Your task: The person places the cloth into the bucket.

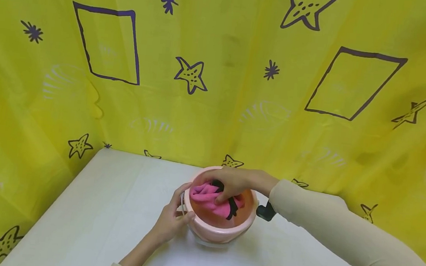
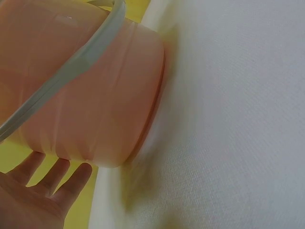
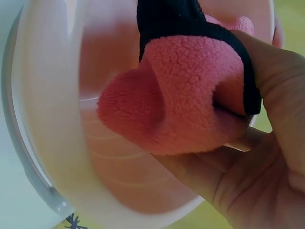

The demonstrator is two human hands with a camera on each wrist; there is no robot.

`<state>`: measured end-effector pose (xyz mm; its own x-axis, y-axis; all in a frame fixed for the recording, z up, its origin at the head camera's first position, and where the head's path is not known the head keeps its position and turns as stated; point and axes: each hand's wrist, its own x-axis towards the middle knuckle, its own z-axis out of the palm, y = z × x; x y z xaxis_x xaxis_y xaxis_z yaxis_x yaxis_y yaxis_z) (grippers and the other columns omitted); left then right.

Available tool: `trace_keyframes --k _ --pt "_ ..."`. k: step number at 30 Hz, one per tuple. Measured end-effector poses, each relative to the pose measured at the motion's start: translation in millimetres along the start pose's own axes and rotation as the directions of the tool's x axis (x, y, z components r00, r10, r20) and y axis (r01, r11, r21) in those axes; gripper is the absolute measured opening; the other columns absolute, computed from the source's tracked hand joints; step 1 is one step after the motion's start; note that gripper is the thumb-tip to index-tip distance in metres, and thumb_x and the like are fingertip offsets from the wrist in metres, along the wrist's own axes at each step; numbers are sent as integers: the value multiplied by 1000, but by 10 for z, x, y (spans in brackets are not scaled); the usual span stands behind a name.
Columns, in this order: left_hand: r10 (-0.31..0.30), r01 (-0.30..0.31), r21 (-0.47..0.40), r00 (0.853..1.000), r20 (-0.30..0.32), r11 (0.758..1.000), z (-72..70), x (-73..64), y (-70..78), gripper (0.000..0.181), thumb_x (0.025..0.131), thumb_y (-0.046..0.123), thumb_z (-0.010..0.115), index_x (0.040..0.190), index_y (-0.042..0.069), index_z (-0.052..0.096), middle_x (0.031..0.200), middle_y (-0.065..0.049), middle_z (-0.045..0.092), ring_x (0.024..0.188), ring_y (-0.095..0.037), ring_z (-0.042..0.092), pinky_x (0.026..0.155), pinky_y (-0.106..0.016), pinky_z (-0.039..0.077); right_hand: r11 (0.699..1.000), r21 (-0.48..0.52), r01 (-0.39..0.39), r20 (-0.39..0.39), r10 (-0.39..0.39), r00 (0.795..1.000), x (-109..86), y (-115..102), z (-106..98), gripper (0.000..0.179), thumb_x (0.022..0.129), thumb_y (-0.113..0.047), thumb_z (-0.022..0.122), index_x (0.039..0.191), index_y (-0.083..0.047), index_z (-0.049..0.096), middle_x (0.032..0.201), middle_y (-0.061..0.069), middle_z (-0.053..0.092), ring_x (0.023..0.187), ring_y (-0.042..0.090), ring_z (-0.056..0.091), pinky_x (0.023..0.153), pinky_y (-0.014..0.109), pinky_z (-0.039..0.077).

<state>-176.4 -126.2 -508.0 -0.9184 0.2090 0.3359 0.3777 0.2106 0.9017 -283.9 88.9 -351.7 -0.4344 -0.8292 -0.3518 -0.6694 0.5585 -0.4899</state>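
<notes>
A pale pink plastic bucket with a whitish handle stands upright on the white table. My left hand holds its left side, fingers on the outer wall and thumb by the front rim. In the left wrist view, three fingertips of that hand touch the bucket's wall. My right hand reaches in over the far rim and grips a fuzzy pink cloth with black edging. The cloth is bunched between thumb and fingers in the bucket's mouth. Its underside is hidden in the head view.
The white tabletop surrounds the bucket on the near and left sides. Behind it hangs a yellow curtain with dark starfish and frame drawings, close to the table's far edge. Black straps with cameras sit at both wrists.
</notes>
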Motion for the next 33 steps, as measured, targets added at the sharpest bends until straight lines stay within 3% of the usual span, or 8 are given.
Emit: trace_keyframes --k 5,8,12,19,22,26,33 --pt "16 -16 -5 1000 2 1000 6 6 -5 77 95 44 70 159 32 28 155 -13 49 127 -38 58 91 -38 57 994 96 60 29 -63 998 -17 7 -17 69 86 -12 84 145 -31 54 142 -7 56 133 19 53 109 39 47" --pt "17 -17 -3 1000 2 1000 9 6 -3 77 95 43 70 159 32 28 154 -14 49 127 -38 59 91 -37 57 992 118 47 27 -51 998 -48 7 -38 71 85 -16 86 146 -27 52 146 0 56 137 27 51 112 51 43" --pt "11 -11 3 1000 -1 1000 16 0 4 78 94 39 71 159 32 28 155 -14 48 127 -37 59 90 -37 57 994 111 1 5 -2 1000 -101 3 -56 73 83 -23 88 147 -29 52 145 3 58 137 30 52 111 57 43" --pt "7 -6 12 1000 -8 1000 26 -2 2 78 94 44 70 159 34 28 158 -12 45 127 -37 58 90 -37 57 996 83 32 -30 -30 999 -209 -3 -87 74 85 -25 87 149 -29 51 144 3 59 135 31 53 110 58 42" --pt "5 -5 14 1000 -8 1000 25 1 -5 78 94 46 70 159 34 28 158 -12 45 128 -38 58 90 -36 57 997 74 11 -56 -7 998 -289 -12 -101 78 84 -29 87 151 -28 49 144 4 59 132 32 54 107 56 45" --pt "-8 8 16 1000 -7 1000 23 1 -14 78 94 43 71 159 35 28 160 -12 42 131 -39 56 91 -35 57 998 56 -21 -102 26 994 -410 -31 -118 81 83 -35 88 153 -23 48 146 6 57 130 30 55 102 50 50" --pt "-11 11 2 1000 -8 1000 24 -14 3 78 93 37 71 159 34 29 161 -12 41 132 -41 54 90 -34 57 994 104 26 -214 -3 977 -619 -4 -163 82 82 -38 88 151 -17 49 143 12 57 120 38 61 98 53 54"
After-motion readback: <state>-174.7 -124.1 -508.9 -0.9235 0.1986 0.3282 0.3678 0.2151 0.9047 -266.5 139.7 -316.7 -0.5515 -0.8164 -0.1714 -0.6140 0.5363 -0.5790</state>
